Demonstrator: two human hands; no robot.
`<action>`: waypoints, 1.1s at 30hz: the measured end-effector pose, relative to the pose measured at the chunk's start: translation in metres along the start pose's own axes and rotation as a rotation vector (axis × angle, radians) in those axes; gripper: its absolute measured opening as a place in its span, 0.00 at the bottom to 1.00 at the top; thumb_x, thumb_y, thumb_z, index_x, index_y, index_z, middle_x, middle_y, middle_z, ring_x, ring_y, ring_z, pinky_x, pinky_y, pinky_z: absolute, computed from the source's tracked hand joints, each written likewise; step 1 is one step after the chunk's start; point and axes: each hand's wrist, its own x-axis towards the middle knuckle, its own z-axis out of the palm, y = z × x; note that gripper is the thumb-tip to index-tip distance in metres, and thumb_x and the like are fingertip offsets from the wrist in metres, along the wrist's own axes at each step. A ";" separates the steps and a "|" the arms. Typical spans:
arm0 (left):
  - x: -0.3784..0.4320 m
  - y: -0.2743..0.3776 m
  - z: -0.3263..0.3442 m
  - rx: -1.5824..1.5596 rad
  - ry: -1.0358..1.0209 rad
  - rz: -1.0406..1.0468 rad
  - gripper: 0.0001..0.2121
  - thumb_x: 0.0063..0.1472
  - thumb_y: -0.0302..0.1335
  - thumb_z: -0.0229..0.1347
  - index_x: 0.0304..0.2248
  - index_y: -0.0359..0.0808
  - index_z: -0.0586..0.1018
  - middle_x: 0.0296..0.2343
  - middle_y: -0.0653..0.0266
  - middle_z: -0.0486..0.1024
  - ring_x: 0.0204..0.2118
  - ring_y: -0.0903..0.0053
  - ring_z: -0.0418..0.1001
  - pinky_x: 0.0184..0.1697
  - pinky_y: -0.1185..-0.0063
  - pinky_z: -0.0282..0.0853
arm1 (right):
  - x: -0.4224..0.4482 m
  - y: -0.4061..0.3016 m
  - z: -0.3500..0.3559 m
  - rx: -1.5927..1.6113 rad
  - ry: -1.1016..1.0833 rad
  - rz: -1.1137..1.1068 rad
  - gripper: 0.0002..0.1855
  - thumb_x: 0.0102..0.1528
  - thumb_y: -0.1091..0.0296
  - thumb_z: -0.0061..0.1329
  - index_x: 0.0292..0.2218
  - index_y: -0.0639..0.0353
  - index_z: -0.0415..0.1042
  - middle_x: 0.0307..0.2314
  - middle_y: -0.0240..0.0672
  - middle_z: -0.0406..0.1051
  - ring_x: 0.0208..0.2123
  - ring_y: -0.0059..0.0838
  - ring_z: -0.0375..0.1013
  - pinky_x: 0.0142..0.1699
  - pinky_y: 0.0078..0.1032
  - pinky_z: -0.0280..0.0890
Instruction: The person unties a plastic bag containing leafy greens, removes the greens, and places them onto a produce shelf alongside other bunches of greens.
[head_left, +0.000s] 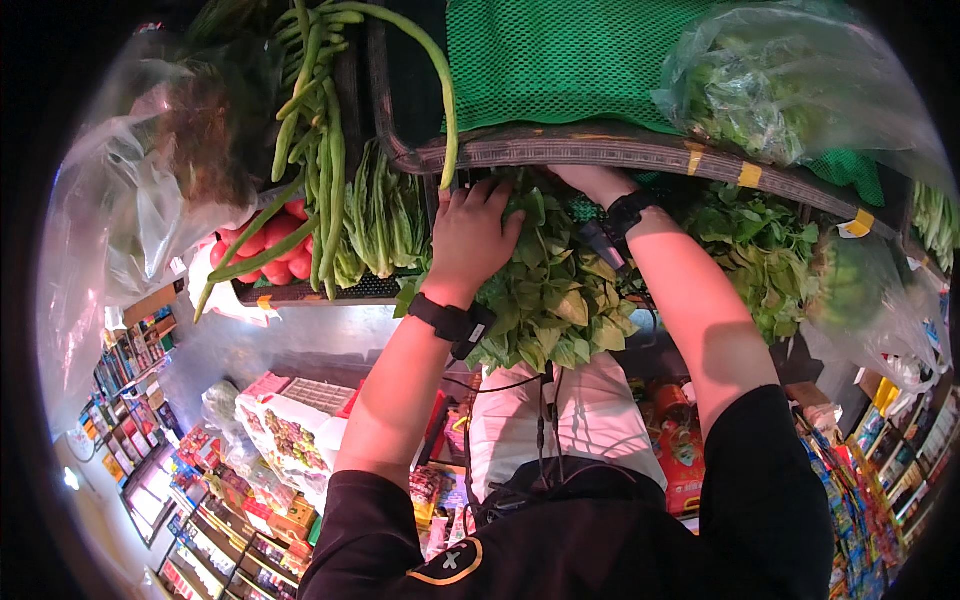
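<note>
My left hand (474, 238) rests back up at the left side of a bunch of leafy greens (551, 300), fingers spread and thumb out to the right. Its fingertips lie just below the dark rim of the upper shelf (547, 152). My right hand (589, 180) reaches in under that rim at the far side of the greens; its fingers are hidden, so what they touch cannot be told. Some of the bunch's leaves are yellowish, and they hang over the front edge of the lower shelf. Both wrists wear black straps with small devices.
Long green beans (322, 165) dangle on the left before tomatoes (274, 244) and upright lettuce (384, 217). Green mesh (555, 64) covers the upper shelf, with a plastic bag of greens (772, 90) at right. More leafy greens (757, 255) lie right of my right forearm.
</note>
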 end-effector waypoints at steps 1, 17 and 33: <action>-0.002 -0.001 0.000 -0.003 -0.001 -0.008 0.21 0.56 0.37 0.53 0.48 0.38 0.72 0.46 0.58 0.71 0.46 0.57 0.70 0.50 0.63 0.64 | 0.000 0.003 0.003 -0.003 -0.008 0.002 0.12 0.54 0.70 0.51 0.40 0.64 0.72 0.34 0.34 0.72 0.37 0.23 0.69 0.43 0.25 0.65; -0.021 -0.006 0.017 0.038 0.092 -0.046 0.21 0.53 0.38 0.52 0.49 0.53 0.74 0.43 0.58 0.72 0.40 0.63 0.71 0.47 0.62 0.62 | 0.004 -0.012 0.026 -0.570 -0.078 -0.038 0.21 0.57 0.57 0.47 0.49 0.58 0.68 0.47 0.44 0.69 0.50 0.44 0.66 0.55 0.36 0.59; -0.009 -0.023 -0.014 -0.582 0.195 -0.380 0.40 0.47 0.50 0.61 0.50 0.25 0.63 0.39 0.42 0.72 0.45 0.54 0.71 0.45 0.69 0.68 | -0.040 -0.055 0.029 -0.582 0.008 -0.065 0.17 0.58 0.60 0.44 0.45 0.60 0.69 0.44 0.51 0.68 0.47 0.51 0.66 0.51 0.40 0.60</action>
